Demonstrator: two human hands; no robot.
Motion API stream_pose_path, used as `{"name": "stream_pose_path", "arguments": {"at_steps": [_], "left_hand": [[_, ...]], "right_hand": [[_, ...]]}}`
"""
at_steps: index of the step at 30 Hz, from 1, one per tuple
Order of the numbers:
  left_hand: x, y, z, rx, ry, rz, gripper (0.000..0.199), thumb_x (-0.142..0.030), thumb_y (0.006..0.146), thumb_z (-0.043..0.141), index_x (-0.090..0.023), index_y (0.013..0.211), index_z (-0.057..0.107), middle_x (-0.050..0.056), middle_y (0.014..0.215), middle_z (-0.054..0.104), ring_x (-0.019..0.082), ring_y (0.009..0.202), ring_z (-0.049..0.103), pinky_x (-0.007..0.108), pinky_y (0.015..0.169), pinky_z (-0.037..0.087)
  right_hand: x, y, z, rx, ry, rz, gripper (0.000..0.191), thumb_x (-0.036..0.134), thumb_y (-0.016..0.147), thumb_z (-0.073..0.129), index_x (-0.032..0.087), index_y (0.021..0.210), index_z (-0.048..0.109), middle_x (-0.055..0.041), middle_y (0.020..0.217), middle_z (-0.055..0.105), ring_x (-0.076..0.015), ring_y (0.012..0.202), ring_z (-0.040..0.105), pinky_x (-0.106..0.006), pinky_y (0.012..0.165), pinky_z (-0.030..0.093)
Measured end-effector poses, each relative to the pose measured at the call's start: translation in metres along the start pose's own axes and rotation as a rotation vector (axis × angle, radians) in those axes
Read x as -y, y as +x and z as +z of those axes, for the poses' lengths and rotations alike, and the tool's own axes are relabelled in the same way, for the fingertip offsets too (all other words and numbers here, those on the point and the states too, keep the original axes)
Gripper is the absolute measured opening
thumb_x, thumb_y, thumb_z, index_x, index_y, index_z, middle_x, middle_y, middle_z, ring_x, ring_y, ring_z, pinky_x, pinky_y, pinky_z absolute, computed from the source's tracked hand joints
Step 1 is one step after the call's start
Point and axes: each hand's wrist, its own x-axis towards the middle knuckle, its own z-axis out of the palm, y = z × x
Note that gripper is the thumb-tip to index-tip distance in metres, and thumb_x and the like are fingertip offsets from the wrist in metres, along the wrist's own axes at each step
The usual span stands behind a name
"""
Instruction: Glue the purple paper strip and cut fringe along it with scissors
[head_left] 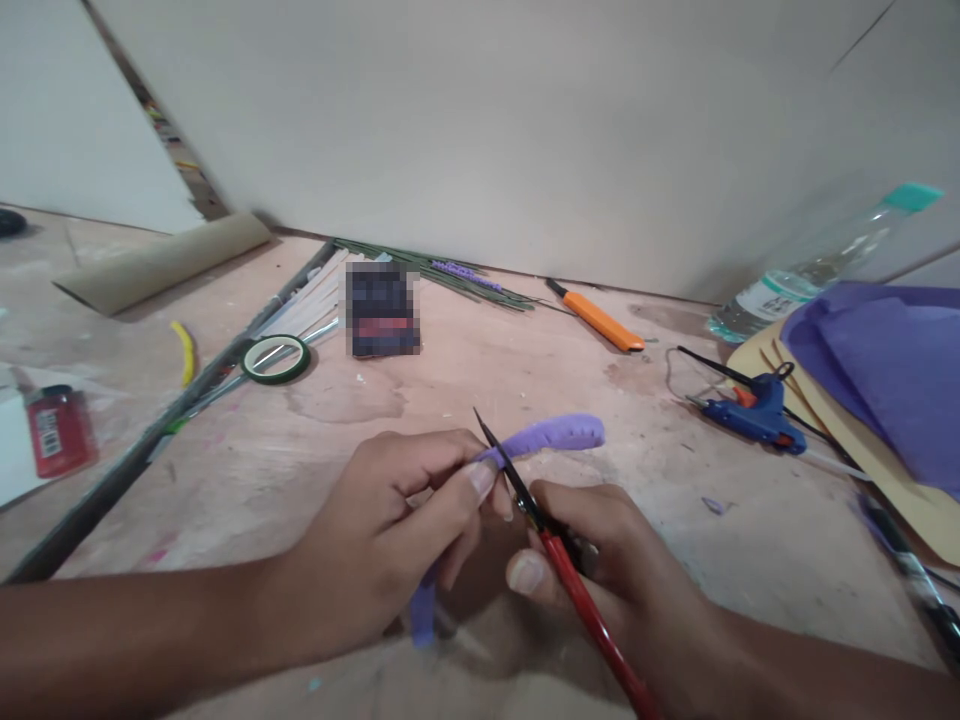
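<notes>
Between the thumb and fingers of my left hand (420, 510) is a purple strip (559, 436), probably paper. Its free end curves out to the right, with small nicks along the edge; its other end hangs below my hand. My right hand (592, 560) is closed around red-handled scissors (570, 580). Their dark, narrow blades cross the strip just beside my left thumb, tips pointing up and left. Part of the handles is hidden by my right hand.
Behind my hands lie green tape (276, 360), an orange utility knife (600, 318) and green stems (465, 285). On the right are a blue glue gun (757, 412), purple sheets (885, 380) and a water bottle (810, 270). A cardboard tube (169, 265) and red bottle (61, 435) lie left.
</notes>
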Motion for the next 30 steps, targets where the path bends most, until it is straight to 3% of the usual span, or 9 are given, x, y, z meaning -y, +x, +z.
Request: {"name": "stream_pose_path", "arguments": {"at_steps": [7, 12, 19, 26, 30], "left_hand": [[0.0016, -0.0013, 0.0003, -0.024, 0.017, -0.005, 0.036, -0.036, 0.112, 0.054, -0.019, 0.085, 0.070, -0.007, 0.051, 0.059, 0.008, 0.043, 0.051, 0.015, 0.043, 0.041], [0.0003, 0.0002, -0.0010, -0.014, 0.050, 0.001, 0.036, -0.036, 0.110, 0.055, -0.018, 0.082, 0.070, -0.007, 0.050, 0.058, 0.007, 0.043, 0.048, 0.014, 0.042, 0.038], [0.0003, 0.0008, -0.0014, 0.005, 0.017, -0.033, 0.035, -0.038, 0.111, 0.056, -0.019, 0.085, 0.070, -0.007, 0.051, 0.058, 0.007, 0.044, 0.048, 0.014, 0.044, 0.037], [0.0040, -0.0015, -0.0032, 0.001, -0.044, -0.013, 0.047, -0.041, 0.112, 0.060, -0.017, 0.072, 0.065, -0.003, 0.062, 0.063, 0.007, 0.054, 0.056, 0.013, 0.048, 0.044], [0.0032, -0.0009, -0.0020, -0.028, -0.072, -0.038, 0.040, -0.040, 0.112, 0.059, -0.018, 0.081, 0.070, -0.005, 0.059, 0.062, 0.007, 0.050, 0.054, 0.013, 0.046, 0.042]], "right_hand": [[-0.0012, 0.0000, 0.0008, -0.033, -0.046, 0.011, 0.048, 0.059, 0.100, 0.080, 0.021, 0.077, 0.062, 0.0012, 0.075, 0.063, -0.0149, 0.068, 0.051, -0.030, 0.065, 0.043], [0.0013, 0.0001, 0.0006, -0.002, -0.013, 0.058, 0.047, 0.060, 0.101, 0.078, 0.021, 0.081, 0.062, -0.0009, 0.081, 0.065, -0.0180, 0.075, 0.059, -0.031, 0.071, 0.049], [-0.0015, -0.0002, -0.0004, -0.038, -0.063, 0.058, 0.054, 0.063, 0.098, 0.081, 0.020, 0.074, 0.058, 0.0024, 0.072, 0.053, -0.0140, 0.066, 0.044, -0.028, 0.061, 0.039], [0.0014, -0.0015, -0.0011, -0.010, -0.008, 0.021, 0.046, 0.055, 0.102, 0.080, 0.021, 0.078, 0.060, 0.0001, 0.078, 0.063, -0.0165, 0.073, 0.055, -0.030, 0.068, 0.046], [0.0038, 0.0009, -0.0015, -0.005, 0.011, 0.011, 0.040, 0.051, 0.103, 0.080, 0.021, 0.081, 0.064, -0.0017, 0.085, 0.068, -0.0177, 0.078, 0.059, -0.030, 0.075, 0.050]]}}
